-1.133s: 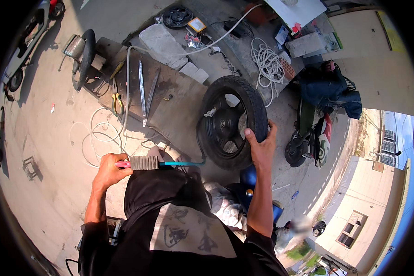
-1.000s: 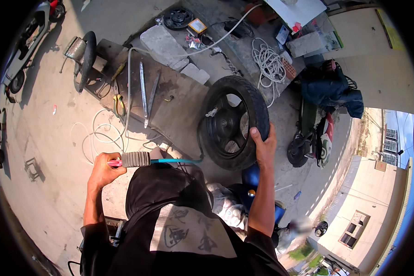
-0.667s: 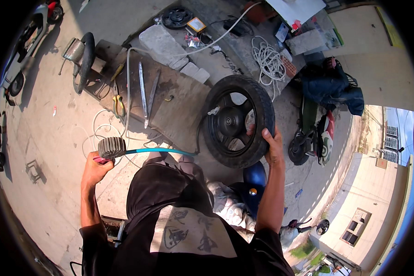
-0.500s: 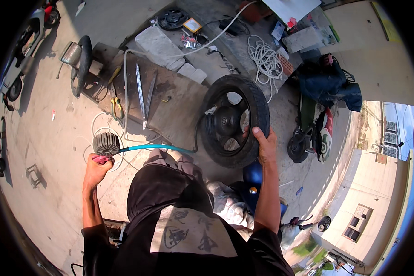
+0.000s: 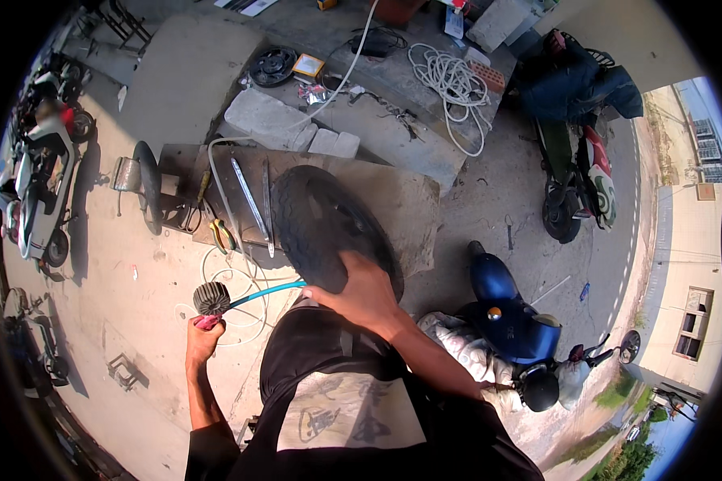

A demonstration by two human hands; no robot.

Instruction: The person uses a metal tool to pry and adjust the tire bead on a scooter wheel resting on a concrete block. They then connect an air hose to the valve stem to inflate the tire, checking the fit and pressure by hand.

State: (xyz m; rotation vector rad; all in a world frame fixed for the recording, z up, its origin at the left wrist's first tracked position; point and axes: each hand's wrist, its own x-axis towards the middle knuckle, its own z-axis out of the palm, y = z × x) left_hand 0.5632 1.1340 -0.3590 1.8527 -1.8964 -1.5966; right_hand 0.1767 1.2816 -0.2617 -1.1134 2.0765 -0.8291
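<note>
My left hand [image 5: 203, 341] is closed around the pink-red grip of a tyre inflator [image 5: 211, 300] with a round, dark ribbed gauge. From it a blue hose [image 5: 266, 294] runs right toward a black wheel [image 5: 309, 216], where its end is hidden. The wheel, its tread and spokes smeared by motion, leans over a brown board in front of me. My right hand [image 5: 361, 297] grips the wheel's near side, thumb pointing left; the fingertips blur into the tyre. Left of the wheel lie two long metal tyre levers [image 5: 251, 198] and yellow-handled pliers [image 5: 221, 235].
Concrete blocks [image 5: 269, 120] and a small black wheel [image 5: 273, 66] lie beyond the board [image 5: 409, 200]. A coiled white hose [image 5: 449, 76] rests at the far right. A blue scooter body part [image 5: 513, 329] sits near my right side. Scooters [image 5: 44, 196] stand at the left.
The wheel has moved left and turned, its tread now toward me. My right hand has swung left with it. My left hand and the inflator have shifted slightly right and down in the view.
</note>
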